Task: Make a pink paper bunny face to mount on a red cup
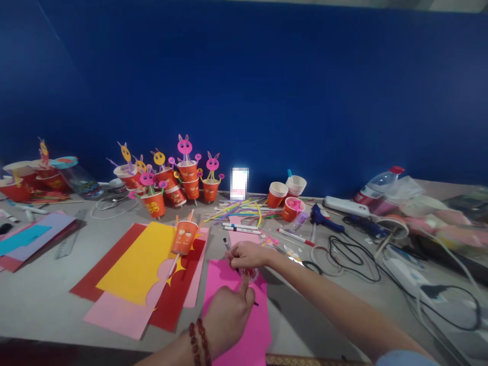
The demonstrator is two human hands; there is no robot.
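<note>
Beyond the magenta sheet (pixel 259 330), markers (pixel 244 231)

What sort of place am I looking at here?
Probably a craft workspace: the grey table holds orange-red paper cups with pink or yellow paper faces, a flat bright pink paper sheet, and what looks like a dark-blue glue gun.

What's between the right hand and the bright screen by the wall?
In the head view, going from the right hand toward the bright screen: pale pink paper, two markers, then scattered colored sticks.
</note>
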